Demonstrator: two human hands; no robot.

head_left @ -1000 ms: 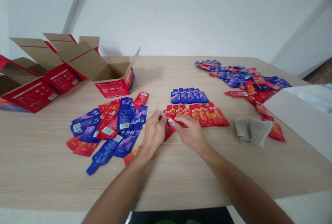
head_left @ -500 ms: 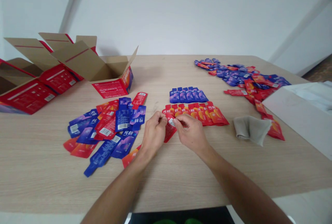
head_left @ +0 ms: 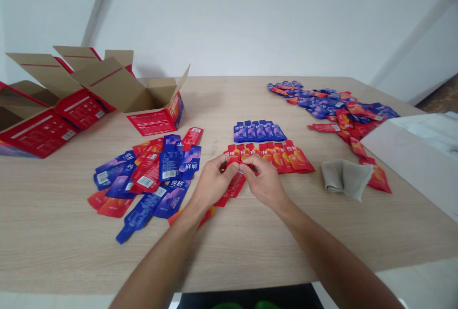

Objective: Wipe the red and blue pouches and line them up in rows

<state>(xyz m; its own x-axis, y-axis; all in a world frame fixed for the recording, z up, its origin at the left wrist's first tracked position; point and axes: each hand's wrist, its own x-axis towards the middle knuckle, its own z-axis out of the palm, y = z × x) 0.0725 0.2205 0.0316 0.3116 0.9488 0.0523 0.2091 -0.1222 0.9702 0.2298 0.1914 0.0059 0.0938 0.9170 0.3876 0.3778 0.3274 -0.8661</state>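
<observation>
Between my two hands is a red pouch (head_left: pixel 236 184), pinched along its far end, with its body slanting down toward me. My left hand (head_left: pixel 213 179) has thumb and fingertips closed on its left side. My right hand (head_left: pixel 265 181) grips the same end from the right, thumbs nearly meeting. Just beyond my fingers lies an overlapping row of red pouches (head_left: pixel 298 158), partly hidden by my hands. Behind that is a neat row of blue pouches (head_left: pixel 258 132). Left of my left hand spreads a loose pile of red and blue pouches (head_left: pixel 170 163).
Open red cardboard boxes (head_left: pixel 152 122) stand at the far left, flaps up. A long heap of mixed pouches (head_left: pixel 322 103) lies at the back right. Nearer are a folded grey cloth (head_left: pixel 345 177) and a white container (head_left: pixel 411 156) at the right edge.
My hands have drawn closer together on the red pouch, thumbs now nearly touching. The pouch's lower part shows more between my wrists, reaching further left. The rows and piles stay put.
</observation>
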